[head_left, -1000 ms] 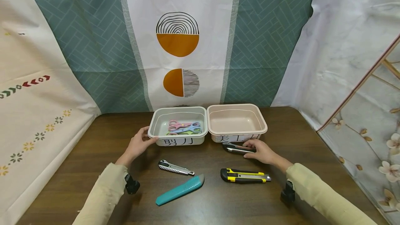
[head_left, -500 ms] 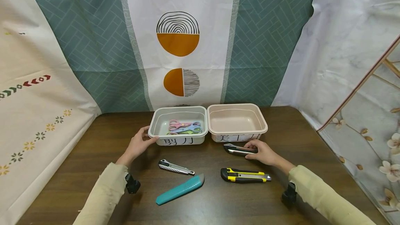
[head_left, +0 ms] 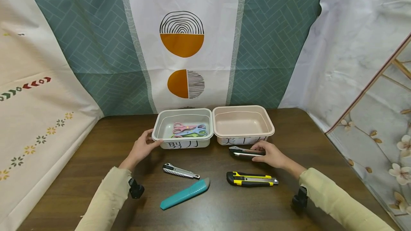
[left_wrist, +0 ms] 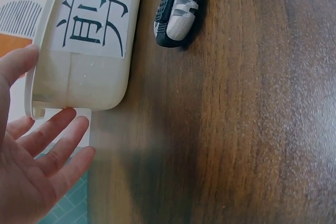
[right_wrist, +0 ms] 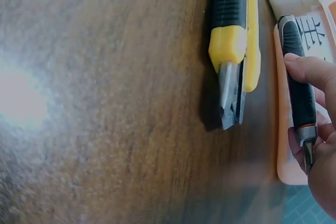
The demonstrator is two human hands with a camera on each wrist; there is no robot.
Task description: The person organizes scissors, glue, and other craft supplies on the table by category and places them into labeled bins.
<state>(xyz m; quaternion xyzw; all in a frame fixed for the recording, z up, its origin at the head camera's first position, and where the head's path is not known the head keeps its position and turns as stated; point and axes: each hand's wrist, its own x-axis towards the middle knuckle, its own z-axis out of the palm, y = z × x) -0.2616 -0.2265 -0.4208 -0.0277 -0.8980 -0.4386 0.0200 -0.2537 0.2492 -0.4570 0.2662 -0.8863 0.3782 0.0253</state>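
Note:
My right hand (head_left: 257, 153) pinches the end of a black-and-silver utility knife (head_left: 241, 151) just in front of the empty pink bin (head_left: 271, 128). In the right wrist view its fingers (right_wrist: 315, 77) curl round the knife's black handle (right_wrist: 292, 35), beside the pink bin's wall (right_wrist: 283, 145). My left hand (head_left: 149, 142) rests with straight fingers against the front left corner of the grey-green bin (head_left: 157, 131), which holds pastel scissors (head_left: 187, 130). The left wrist view shows the thumb on that bin's (left_wrist: 94, 51) rim and the fingers (left_wrist: 58, 140) spread beside it.
Three more knives lie on the dark wooden table (head_left: 96, 145): a yellow-and-black one (head_left: 252, 179) (right_wrist: 233, 35) near my right forearm, a small silver-and-black one (head_left: 179, 171) (left_wrist: 181, 3) at the middle, and a teal one (head_left: 185, 194) nearer me. Patterned cloth hangs behind both bins.
My right hand has edged the black-and-silver knife slightly toward the pink bin. My left hand has stayed at the grey-green bin's corner.

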